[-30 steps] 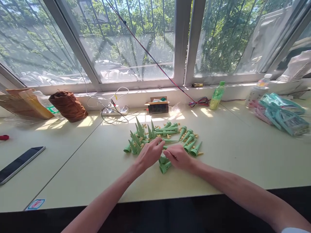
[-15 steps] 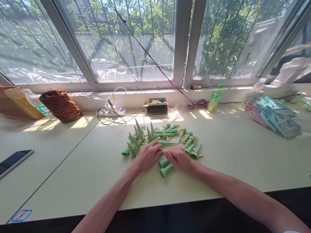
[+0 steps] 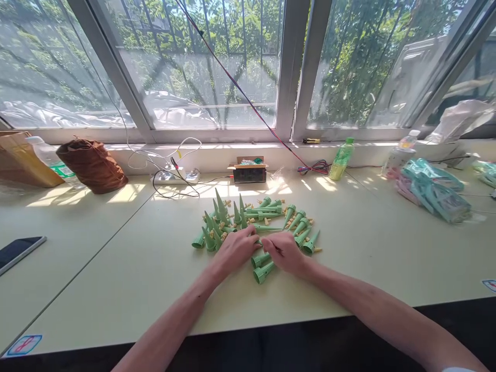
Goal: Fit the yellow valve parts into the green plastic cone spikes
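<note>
Green plastic watering spikes lie in a cluster on the table, some standing point up, such as the tall spike (image 3: 220, 204), with small tan valve pieces among them. My left hand (image 3: 238, 247) is closed at the near edge of the cluster, around a green spike (image 3: 259, 241) that shows only in part between my hands. Close beside it, my right hand (image 3: 284, 250) is curled with thumb against fingers; whatever it pinches is hidden. Two loose spikes (image 3: 263, 273) lie under and beside my right hand, their open ends toward the left.
Behind the cluster stand a small black box (image 3: 250, 174) and a power strip (image 3: 176, 176) with cables. A green bottle (image 3: 341, 159), teal plastic packages (image 3: 434, 188), a brown cloth bundle (image 3: 92, 165) and a phone (image 3: 21, 253) lie around the table.
The view has shifted slightly. My hands stay close together, with a slightly wider gap between their fingers where a bit of green shows.
</note>
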Action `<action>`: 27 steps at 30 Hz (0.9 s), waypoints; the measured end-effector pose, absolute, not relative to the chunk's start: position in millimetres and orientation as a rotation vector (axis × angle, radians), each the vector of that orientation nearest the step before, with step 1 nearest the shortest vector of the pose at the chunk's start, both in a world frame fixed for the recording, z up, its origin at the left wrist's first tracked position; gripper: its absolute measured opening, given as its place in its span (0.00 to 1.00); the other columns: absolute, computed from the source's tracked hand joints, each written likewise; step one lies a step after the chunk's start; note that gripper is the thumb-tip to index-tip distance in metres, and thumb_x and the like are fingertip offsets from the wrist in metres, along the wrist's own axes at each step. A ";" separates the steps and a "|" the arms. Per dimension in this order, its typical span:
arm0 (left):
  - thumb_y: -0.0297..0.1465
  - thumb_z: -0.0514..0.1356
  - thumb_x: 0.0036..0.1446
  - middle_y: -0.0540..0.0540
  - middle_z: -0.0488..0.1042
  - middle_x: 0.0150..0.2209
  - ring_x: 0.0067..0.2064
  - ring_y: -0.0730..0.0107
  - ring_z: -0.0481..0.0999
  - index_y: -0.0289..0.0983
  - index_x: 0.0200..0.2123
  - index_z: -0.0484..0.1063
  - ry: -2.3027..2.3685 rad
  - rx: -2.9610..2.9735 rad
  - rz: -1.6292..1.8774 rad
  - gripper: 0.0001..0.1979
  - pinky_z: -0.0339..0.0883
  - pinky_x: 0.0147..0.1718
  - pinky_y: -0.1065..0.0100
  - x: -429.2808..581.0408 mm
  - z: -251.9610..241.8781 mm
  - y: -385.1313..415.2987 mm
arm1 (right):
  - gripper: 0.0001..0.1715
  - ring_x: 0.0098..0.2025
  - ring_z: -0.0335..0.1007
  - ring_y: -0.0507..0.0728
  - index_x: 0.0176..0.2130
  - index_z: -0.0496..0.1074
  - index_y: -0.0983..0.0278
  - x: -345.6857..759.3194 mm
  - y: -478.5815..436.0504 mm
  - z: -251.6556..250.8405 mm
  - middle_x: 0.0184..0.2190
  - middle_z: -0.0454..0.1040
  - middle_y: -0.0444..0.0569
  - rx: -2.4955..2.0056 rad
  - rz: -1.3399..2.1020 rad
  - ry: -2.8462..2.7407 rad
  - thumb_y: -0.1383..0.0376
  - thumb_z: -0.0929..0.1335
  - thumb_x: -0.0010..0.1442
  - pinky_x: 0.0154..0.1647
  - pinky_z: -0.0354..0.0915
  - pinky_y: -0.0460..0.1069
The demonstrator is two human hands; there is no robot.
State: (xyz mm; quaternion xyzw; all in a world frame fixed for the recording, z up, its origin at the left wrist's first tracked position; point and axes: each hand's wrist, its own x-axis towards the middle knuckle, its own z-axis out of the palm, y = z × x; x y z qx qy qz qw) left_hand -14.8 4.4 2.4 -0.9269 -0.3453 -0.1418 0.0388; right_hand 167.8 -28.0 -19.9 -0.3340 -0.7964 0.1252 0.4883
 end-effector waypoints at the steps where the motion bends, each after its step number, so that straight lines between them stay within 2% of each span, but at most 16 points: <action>1: 0.32 0.53 0.68 0.47 0.71 0.36 0.27 0.73 0.70 0.35 0.29 0.72 -1.057 -2.839 -0.431 0.15 0.51 0.24 0.69 -14.4 2.7 4.1 | 0.30 0.19 0.53 0.49 0.20 0.58 0.63 167.9 -28.3 -19.4 0.16 0.59 0.42 -0.807 0.300 -1.934 0.59 0.56 0.72 0.24 0.52 0.47; 9: 0.31 0.49 0.69 0.46 0.69 0.37 0.27 0.72 0.70 0.35 0.33 0.70 -1.065 -2.813 -0.487 0.14 0.54 0.24 0.69 -12.3 6.2 1.0 | 0.27 0.20 0.54 0.49 0.22 0.61 0.63 167.6 -30.4 -16.7 0.17 0.60 0.42 -0.757 0.283 -1.900 0.61 0.56 0.72 0.24 0.52 0.47; 18: 0.34 0.50 0.68 0.46 0.69 0.41 0.31 0.71 0.70 0.38 0.39 0.66 -1.221 -2.896 -0.911 0.09 0.61 0.30 0.70 -9.3 -4.7 0.8 | 0.28 0.20 0.54 0.49 0.21 0.60 0.62 167.4 -29.2 -14.0 0.17 0.59 0.42 -0.767 0.302 -1.900 0.60 0.56 0.72 0.24 0.53 0.47; 20: 0.34 0.51 0.67 0.47 0.70 0.39 0.30 0.72 0.69 0.38 0.39 0.66 -1.278 -2.913 -0.995 0.08 0.61 0.31 0.70 -8.2 -5.8 0.5 | 0.28 0.20 0.53 0.49 0.21 0.60 0.62 167.7 -29.1 -13.2 0.16 0.58 0.41 -0.773 0.303 -1.898 0.60 0.56 0.72 0.23 0.53 0.47; 22: 0.34 0.52 0.66 0.50 0.70 0.32 0.27 0.73 0.66 0.38 0.38 0.66 -1.360 -2.898 -1.091 0.07 0.60 0.30 0.71 -7.0 -6.4 0.4 | 0.28 0.19 0.52 0.49 0.21 0.60 0.62 168.1 -29.1 -13.1 0.16 0.58 0.41 -0.781 0.302 -1.892 0.60 0.56 0.72 0.23 0.52 0.47; 25: 0.35 0.54 0.65 0.54 0.66 0.24 0.23 0.75 0.63 0.38 0.36 0.66 -1.466 -2.867 -1.206 0.07 0.58 0.28 0.72 -5.5 -6.7 0.7 | 0.28 0.19 0.52 0.49 0.21 0.60 0.62 168.4 -28.8 -14.2 0.16 0.58 0.41 -0.784 0.305 -1.892 0.60 0.56 0.72 0.23 0.52 0.47; 27: 0.35 0.55 0.65 0.55 0.67 0.24 0.23 0.76 0.62 0.38 0.36 0.66 -1.493 -2.870 -1.256 0.07 0.59 0.28 0.72 -4.7 -6.7 1.3 | 0.29 0.19 0.52 0.49 0.21 0.60 0.62 168.2 -28.4 -15.4 0.16 0.58 0.41 -0.784 0.308 -1.900 0.59 0.56 0.72 0.24 0.52 0.47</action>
